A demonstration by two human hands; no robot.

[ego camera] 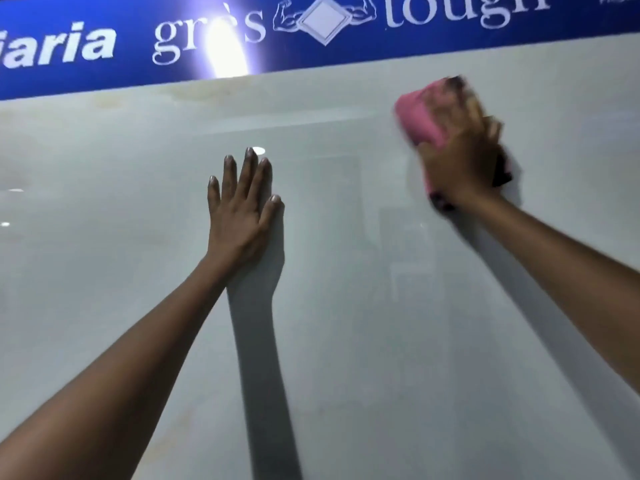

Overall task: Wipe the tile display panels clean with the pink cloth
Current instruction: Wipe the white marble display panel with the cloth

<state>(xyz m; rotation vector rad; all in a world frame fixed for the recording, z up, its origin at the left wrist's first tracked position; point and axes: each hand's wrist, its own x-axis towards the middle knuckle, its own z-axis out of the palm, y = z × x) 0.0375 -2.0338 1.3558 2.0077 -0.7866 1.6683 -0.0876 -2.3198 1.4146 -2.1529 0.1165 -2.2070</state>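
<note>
My left hand (242,209) lies flat on the panel (346,306), fingers straight and close together, thumb alongside, palm pressed to the glossy pale surface with nothing in it. Its forearm rises from the lower left corner, and a dark shadow of hand and arm falls just to its right on the panel.

My right hand (460,150) is high on the right, blurred, its fingers curled over the cloth (420,121) and pressing it against the panel. The pink cloth bulges out to the left of and above the fingers, and a strip of it shows below the heel of the hand. A dark patch sits at the hand's right edge; I cannot tell what it is. The two hands are well apart, the right higher than the left.

Faint tan streaks mark the panel's top edge. Small bright reflections dot the panel at the far left and just above my left fingertips. Above the panel runs a blue banner (104,64) with white lettering, a white diamond logo and a strong glare spot.
</note>
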